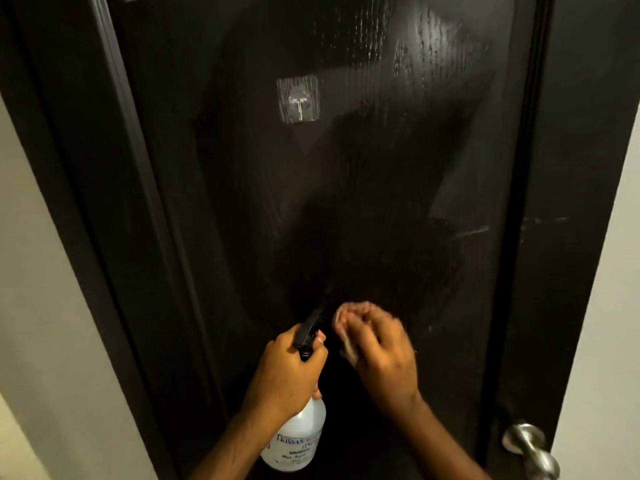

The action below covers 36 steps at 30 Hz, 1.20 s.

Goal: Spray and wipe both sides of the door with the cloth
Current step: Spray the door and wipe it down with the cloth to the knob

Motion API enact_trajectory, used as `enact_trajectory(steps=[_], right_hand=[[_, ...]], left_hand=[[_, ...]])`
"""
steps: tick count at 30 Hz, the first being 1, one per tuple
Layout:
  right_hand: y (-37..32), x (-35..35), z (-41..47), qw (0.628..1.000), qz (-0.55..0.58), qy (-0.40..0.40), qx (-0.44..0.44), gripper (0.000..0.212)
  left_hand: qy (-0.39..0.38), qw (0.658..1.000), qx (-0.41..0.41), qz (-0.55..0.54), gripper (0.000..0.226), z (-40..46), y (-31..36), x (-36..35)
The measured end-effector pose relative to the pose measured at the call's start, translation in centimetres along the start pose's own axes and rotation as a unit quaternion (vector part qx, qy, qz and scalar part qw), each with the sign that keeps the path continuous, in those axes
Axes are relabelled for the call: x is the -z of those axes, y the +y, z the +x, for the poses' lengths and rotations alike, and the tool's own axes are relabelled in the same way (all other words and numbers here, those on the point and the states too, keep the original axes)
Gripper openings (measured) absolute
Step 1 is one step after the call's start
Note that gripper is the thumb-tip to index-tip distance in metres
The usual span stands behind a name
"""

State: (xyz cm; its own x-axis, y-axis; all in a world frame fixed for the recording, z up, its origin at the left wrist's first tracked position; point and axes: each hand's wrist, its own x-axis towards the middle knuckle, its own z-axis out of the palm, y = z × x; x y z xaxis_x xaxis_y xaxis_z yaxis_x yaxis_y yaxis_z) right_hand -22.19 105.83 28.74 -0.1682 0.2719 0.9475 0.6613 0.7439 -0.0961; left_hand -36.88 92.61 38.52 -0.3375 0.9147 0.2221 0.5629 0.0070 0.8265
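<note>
A dark door (346,188) fills the view, with wet streaks and droplets near its upper right. My left hand (287,372) grips the neck of a translucent white spray bottle (298,438) with a black trigger head (308,332) aimed at the door. Just to its right, my right hand (377,348) is blurred and closed on a small pale cloth (348,351), pressed against the lower part of the door. Most of the cloth is hidden under my fingers.
A clear adhesive hook (298,100) is stuck on the door's upper middle. A silver door knob (530,448) sits at the lower right. The dark door frame (114,202) runs down the left, with pale walls (31,306) on both sides.
</note>
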Motion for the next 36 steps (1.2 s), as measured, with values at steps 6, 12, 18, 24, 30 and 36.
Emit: enact_trajectory(steps=[6, 12, 18, 24, 30, 36], right_hand=[[1.3, 0.3, -7.3, 0.99, 0.042, -0.114, 0.078, 0.023], [4.9, 5.9, 2.7, 0.999, 0.011, 0.03, 0.011, 0.033], [6.3, 7.4, 5.3, 0.978, -0.003, 0.157, -0.135, 0.032], [6.9, 3.6, -7.2, 0.999, -0.02, -0.008, -0.04, 0.03], [8.1, 5.2, -9.9, 0.993, -0.026, -0.115, 0.018, 0.03], [8.0, 9.2, 2.2, 0.978, 0.019, 0.13, -0.161, 0.026]], left_hand=[[-0.013, 1.0, -0.001, -0.014, 0.014, -0.5, -0.6, -0.2], [-0.02, 0.999, -0.017, -0.019, 0.013, -0.4, -0.3, -0.7], [-0.01, 0.999, -0.02, -0.027, 0.014, -0.4, -0.7, -1.5], [-0.02, 0.999, -0.03, 0.009, 0.013, -0.5, -0.7, -1.8], [0.005, 0.999, -0.032, -0.003, 0.014, -0.4, 0.0, -0.4], [0.037, 0.999, -0.023, -0.019, 0.013, -0.6, -1.2, 1.6]])
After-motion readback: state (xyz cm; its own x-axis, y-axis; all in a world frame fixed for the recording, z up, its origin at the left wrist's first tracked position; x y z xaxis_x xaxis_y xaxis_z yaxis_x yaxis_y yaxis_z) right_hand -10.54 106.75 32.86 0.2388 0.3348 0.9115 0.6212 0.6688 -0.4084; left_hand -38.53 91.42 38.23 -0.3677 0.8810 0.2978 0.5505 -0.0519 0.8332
